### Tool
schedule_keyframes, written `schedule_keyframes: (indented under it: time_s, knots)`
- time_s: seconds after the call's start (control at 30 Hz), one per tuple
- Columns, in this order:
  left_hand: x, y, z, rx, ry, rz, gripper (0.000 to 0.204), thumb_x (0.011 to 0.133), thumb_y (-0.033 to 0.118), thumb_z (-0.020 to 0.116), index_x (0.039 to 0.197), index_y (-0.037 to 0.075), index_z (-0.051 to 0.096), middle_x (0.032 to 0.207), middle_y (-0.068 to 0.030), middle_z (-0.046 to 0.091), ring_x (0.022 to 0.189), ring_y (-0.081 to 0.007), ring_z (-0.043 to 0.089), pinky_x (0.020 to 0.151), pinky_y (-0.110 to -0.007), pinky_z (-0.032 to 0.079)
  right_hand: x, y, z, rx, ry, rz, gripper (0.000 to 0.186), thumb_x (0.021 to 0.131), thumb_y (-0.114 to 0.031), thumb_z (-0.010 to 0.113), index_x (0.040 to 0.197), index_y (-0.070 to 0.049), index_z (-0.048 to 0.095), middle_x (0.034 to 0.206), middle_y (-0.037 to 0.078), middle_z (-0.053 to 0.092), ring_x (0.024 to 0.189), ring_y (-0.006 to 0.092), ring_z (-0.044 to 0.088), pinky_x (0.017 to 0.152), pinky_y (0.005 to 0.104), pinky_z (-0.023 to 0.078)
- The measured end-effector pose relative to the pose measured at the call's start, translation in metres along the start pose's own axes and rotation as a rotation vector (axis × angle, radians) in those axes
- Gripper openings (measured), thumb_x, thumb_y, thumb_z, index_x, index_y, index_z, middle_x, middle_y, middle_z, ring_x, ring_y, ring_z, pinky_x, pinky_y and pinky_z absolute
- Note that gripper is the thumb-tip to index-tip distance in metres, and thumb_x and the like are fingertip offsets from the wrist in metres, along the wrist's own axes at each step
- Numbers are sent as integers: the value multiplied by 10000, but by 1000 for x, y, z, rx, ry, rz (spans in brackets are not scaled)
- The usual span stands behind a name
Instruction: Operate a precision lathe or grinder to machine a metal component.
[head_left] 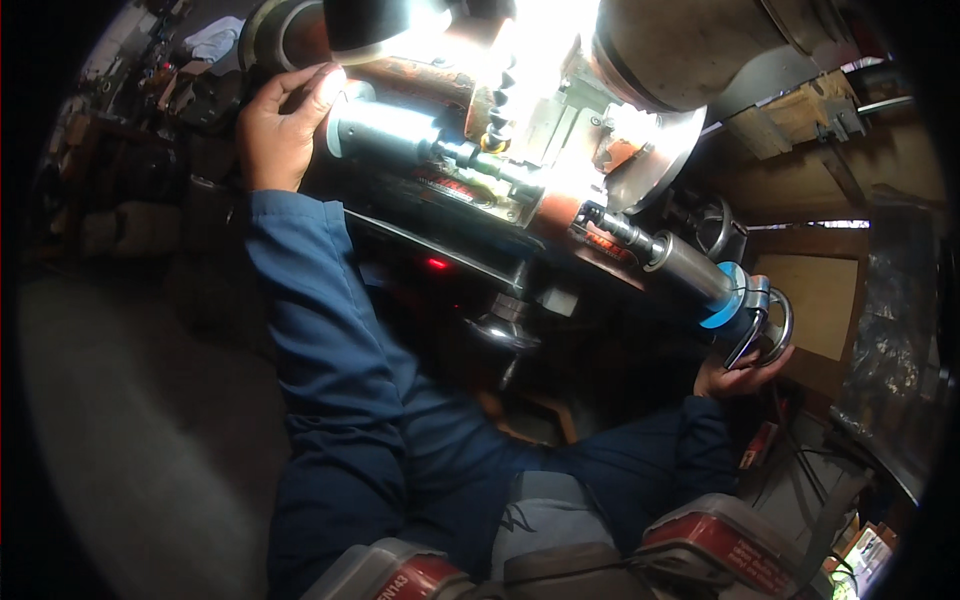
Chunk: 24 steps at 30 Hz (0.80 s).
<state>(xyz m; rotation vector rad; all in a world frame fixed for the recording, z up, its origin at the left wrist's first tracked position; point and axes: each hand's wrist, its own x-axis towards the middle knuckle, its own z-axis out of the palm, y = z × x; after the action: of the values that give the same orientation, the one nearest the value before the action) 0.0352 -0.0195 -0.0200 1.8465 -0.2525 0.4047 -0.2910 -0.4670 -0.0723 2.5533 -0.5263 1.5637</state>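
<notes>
A slim metal shaft (515,176) with several raised sections runs across a machine, between a bright metal cylinder (385,131) on the left and a grey metal cylinder (690,268) on the right. My left hand (285,125) is at the outer end of the bright cylinder, with thumb and fingers brought together. What lies between those fingertips is hidden in glare. My right hand (742,376) is low at the other end, its fingers curled against a metal ring handle (782,325). Next to that handle, a blue collar (727,295) goes round the grey cylinder.
Above the shaft hangs a dark spiral hose (502,95) in strong light. A large drum-shaped housing (660,50) stands behind. Below the machine's front edge sticks out a round metal handwheel (505,328). A wooden panel (805,300) is at the right.
</notes>
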Motion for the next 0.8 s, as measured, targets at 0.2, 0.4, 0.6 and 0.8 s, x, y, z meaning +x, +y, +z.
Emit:
schedule_keyframes:
  time_s: [0.2,0.4,0.6,0.8]
  knots:
    - [1,-6,-3,-27,-27,-8,238,819,111,756,1001,-27,688,961,-80,706,876,-101,626,827,-235,478,-93,88,10,90,-133,103,675,666,-214,725,1221,57,450,1150,253,541,1038,395,567,955,453,422]
    - [6,-14,0,-60,-39,-35,181,869,88,699,1009,-24,672,974,-74,700,901,-122,636,847,-247,473,-190,199,33,-597,-190,-298,644,674,-178,742,1208,62,474,1122,213,578,1045,329,584,951,412,434]
    - [7,-11,-4,-81,-35,-36,208,878,69,681,1062,-26,667,999,-78,692,916,-124,631,850,-248,475,-101,148,53,-75,-258,-169,623,687,-170,734,1206,64,481,1117,208,584,1052,319,582,952,404,434]
    - [6,-12,-4,-43,-42,-15,193,884,31,656,1065,-37,661,1022,-105,685,934,-140,637,868,-251,483,-45,98,78,240,-416,-79,602,700,-161,726,1204,66,487,1112,203,589,1058,308,580,952,395,434]
